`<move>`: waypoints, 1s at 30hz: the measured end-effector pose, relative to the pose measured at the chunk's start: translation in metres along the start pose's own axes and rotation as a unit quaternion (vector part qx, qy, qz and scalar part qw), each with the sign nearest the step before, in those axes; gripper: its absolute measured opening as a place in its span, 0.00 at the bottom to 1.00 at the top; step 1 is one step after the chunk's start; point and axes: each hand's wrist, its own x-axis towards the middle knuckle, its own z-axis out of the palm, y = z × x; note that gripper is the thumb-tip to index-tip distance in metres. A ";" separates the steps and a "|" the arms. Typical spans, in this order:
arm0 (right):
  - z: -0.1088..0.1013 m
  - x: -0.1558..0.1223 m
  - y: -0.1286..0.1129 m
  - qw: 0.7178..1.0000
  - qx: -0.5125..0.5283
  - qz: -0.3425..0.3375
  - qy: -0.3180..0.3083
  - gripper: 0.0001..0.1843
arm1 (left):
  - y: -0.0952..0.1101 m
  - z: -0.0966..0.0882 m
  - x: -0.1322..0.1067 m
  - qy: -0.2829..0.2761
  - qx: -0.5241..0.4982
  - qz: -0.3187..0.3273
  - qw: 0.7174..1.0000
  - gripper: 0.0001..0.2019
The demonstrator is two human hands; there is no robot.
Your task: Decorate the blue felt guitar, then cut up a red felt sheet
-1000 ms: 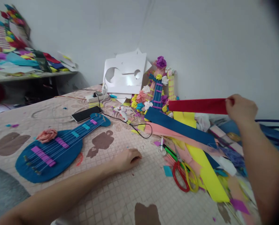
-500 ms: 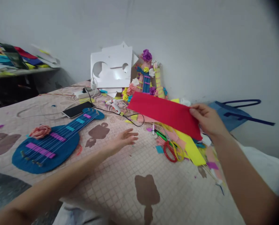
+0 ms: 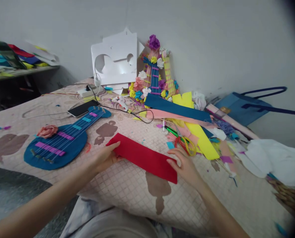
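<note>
A red strip of crepe paper is stretched between my hands, low over the front of the table. My left hand pinches its left end, thumb on top. At the other end my right hand grips the upper right edge. To the left lies a blue paper guitar with white strings, purple and light-blue bars and a pink paper rose. Just beyond my right hand are red-handled scissors and yellow-handled scissors, partly overlapping.
Blue and yellow paper strips lie among scraps at the right. A hot glue gun, a phone and a power strip with cables sit further back. Flower-covered paper guitars lean against the wall beside white cut-out board.
The red paper has come from the scrap pile at right toward me, carried by my right hand. My left hand, open before, now holds its left end. The view has tilted down.
</note>
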 end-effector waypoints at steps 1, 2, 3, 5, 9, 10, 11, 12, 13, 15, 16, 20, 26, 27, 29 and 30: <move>0.005 -0.005 -0.009 0.999 -0.013 -0.034 -0.024 0.14 | 0.000 0.000 -0.002 0.000 0.000 -0.007 1.000 0.05; 0.010 -0.009 -0.018 0.997 -0.025 -0.052 -0.050 0.18 | 0.001 0.001 -0.003 -0.002 0.000 -0.014 1.000 0.05; 0.016 -0.013 -0.025 0.995 -0.040 -0.064 -0.064 0.21 | 0.001 0.001 -0.005 -0.006 0.001 -0.021 1.000 0.05; 0.025 -0.018 -0.034 0.992 -0.069 -0.076 -0.070 0.19 | 0.003 0.001 -0.007 -0.015 0.002 -0.028 0.999 0.06; 0.018 -0.004 -0.031 0.992 -0.060 -0.068 -0.088 0.11 | 0.004 -0.003 -0.012 -0.026 -0.004 -0.017 1.000 0.05; 0.010 0.005 -0.027 0.992 -0.046 -0.056 -0.102 0.10 | 0.004 -0.004 -0.013 -0.027 -0.006 -0.009 1.000 0.06; 0.001 0.017 -0.023 0.992 -0.034 -0.040 -0.114 0.09 | 0.004 -0.004 -0.014 -0.024 -0.004 0.003 1.000 0.08; -0.008 0.030 -0.019 0.991 -0.032 -0.030 -0.129 0.09 | 0.004 -0.005 -0.014 -0.017 0.002 0.020 1.000 0.11; -0.017 0.044 -0.015 0.989 -0.033 -0.018 -0.140 0.09 | 0.004 -0.005 -0.014 -0.006 0.013 0.041 0.999 0.14; -0.030 0.068 -0.007 0.985 -0.047 -0.015 -0.167 0.10 | 0.004 -0.006 -0.013 0.016 0.041 0.084 0.995 0.20; -0.032 0.077 -0.003 0.986 -0.063 -0.005 -0.152 0.09 | 0.003 -0.007 -0.012 0.023 0.059 0.104 0.993 0.22; -0.023 0.086 0.003 0.990 -0.131 -0.031 -0.033 0.11 | 0.001 -0.016 -0.007 0.016 0.167 0.183 0.969 0.27; 0.008 0.070 0.006 0.979 -0.186 -0.077 -0.032 0.16 | 0.003 -0.023 0.011 -0.012 0.406 0.334 0.851 0.23; 0.012 0.071 0.007 0.976 -0.203 -0.076 -0.031 0.16 | 0.004 -0.021 0.016 -0.018 0.449 0.363 0.816 0.21; 0.017 0.077 0.007 0.971 -0.221 -0.077 -0.039 0.15 | 0.005 -0.015 0.026 -0.042 0.529 0.406 0.744 0.17; 0.019 0.081 0.007 0.970 -0.223 -0.080 -0.047 0.14 | 0.006 -0.011 0.032 -0.059 0.559 0.415 0.715 0.16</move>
